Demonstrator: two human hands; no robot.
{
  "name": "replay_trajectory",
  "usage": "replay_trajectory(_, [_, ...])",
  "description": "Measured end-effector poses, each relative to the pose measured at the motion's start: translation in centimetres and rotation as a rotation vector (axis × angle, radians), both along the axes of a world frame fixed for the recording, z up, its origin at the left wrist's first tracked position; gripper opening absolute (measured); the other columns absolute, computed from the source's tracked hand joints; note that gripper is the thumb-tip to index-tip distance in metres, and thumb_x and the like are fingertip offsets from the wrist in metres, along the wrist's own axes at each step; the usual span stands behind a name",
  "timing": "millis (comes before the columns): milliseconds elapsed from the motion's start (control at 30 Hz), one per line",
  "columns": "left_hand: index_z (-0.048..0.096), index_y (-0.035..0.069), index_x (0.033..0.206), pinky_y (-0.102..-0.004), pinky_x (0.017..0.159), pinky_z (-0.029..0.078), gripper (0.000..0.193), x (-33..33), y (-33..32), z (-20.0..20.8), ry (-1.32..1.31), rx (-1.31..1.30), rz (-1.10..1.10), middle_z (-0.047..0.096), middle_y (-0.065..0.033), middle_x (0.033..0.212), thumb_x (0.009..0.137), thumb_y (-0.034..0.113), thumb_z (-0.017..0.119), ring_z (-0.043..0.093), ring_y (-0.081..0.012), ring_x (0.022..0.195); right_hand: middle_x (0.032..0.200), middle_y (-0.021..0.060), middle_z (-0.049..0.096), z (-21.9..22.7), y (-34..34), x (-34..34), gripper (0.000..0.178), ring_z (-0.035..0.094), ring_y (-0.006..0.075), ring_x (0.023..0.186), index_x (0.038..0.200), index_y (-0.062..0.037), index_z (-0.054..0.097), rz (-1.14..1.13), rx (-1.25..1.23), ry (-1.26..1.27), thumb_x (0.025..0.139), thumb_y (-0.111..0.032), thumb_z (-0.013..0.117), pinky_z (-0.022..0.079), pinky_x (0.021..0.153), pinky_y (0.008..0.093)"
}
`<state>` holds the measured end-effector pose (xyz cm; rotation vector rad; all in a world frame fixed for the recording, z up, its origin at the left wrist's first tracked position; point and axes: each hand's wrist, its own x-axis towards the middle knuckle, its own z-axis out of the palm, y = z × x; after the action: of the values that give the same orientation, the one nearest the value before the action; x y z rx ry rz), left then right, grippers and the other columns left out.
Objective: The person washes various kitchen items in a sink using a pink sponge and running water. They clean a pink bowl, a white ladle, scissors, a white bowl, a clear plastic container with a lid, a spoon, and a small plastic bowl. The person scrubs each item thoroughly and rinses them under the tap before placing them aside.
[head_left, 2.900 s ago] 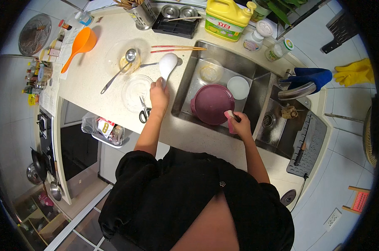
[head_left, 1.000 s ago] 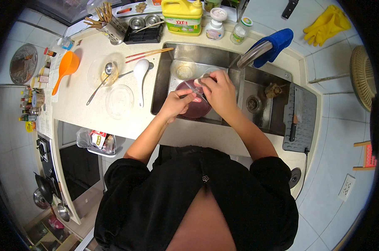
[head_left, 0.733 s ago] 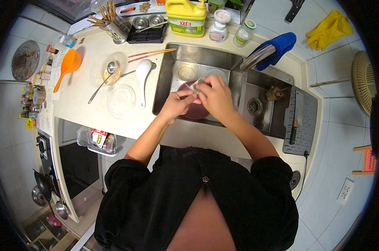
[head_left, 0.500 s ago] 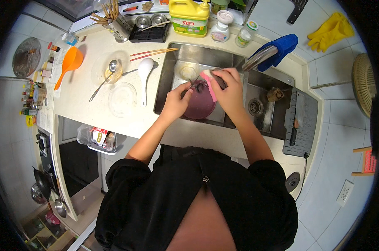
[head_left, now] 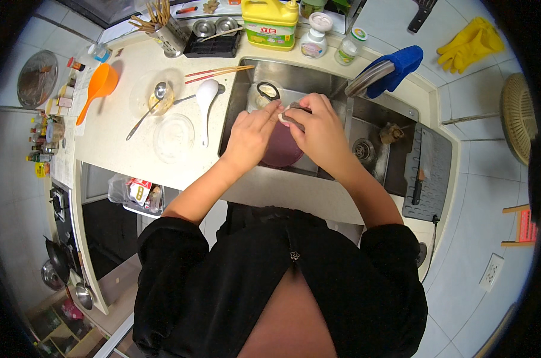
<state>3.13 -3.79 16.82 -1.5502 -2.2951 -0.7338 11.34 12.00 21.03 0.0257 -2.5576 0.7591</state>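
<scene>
Over the sink [head_left: 237, 89], my left hand [head_left: 251, 131] and my right hand [head_left: 318, 128] meet at the fingertips. A black looped handle, which looks like one of a pair of scissors [head_left: 268, 90], sticks up past my left fingers; its blades are hidden. My left fingers are closed near its base. In my right hand is a folded cleaning cloth [head_left: 285, 117], pale with a little pink, pressed toward my left fingertips. Something dark grey also shows between the right fingers; I cannot tell what it is. Below lies a purple-red basin [head_left: 282, 149], partly covered by both hands.
Left of the sink lie a white spoon [head_left: 206, 98], chopsticks [head_left: 220, 73], a glass bowl [head_left: 157, 98] with a ladle, a clear lid [head_left: 174, 138] and an orange scoop [head_left: 100, 86]. The faucet [head_left: 369, 79] wears a blue cover. A knife [head_left: 421, 173] rests on the grey mat at right.
The black looped handle now stands up beyond my left fingers. My hands have drawn together, and the pink cloth that hung from my right hand is now mostly bunched out of sight.
</scene>
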Motion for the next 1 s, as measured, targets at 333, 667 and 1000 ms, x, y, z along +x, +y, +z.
replay_trajectory(333, [0.055,0.004,0.111,-0.0291,0.065,0.037,0.041,-1.4,-1.3,-0.5,0.107,-0.089,-0.043,0.052,-0.0072,0.120,0.071,0.007,0.050,0.052,-0.0163,0.075,0.082,0.0094,0.049,1.1,-0.2,0.0,0.017,0.051,0.0262,0.082,0.081,-0.0071,0.066,0.117,-0.054,-0.079,0.065,-0.006,0.066,0.043,0.071,0.0332])
replay_trajectory(667, [0.056,0.005,0.111,-0.0283,0.064,0.037,0.040,-3.0,-2.8,0.0,0.171,-0.099,-0.058,0.053,-0.0063,0.118,0.071,0.010,0.051,0.051,-0.0156,0.072,0.081,0.0087,0.048,3.6,-1.5,-0.8,0.015,0.050,0.0256,0.084,0.079,-0.0055,0.065,0.052,-0.007,-0.127,0.065,-0.007,0.067,0.043,0.072,0.0333])
replay_trajectory(1000, [0.053,-0.002,0.110,-0.0321,0.079,0.046,0.031,-5.0,-7.4,-7.0,-1.249,0.185,0.220,0.058,-0.0100,0.109,0.080,-0.002,0.052,0.058,-0.0209,0.089,0.077,0.0097,0.054,-7.1,4.1,1.0,0.018,0.055,0.0222,0.071,0.085,-0.0018,0.066,0.028,-0.358,-0.336,0.071,-0.013,0.066,0.043,0.064,0.0287])
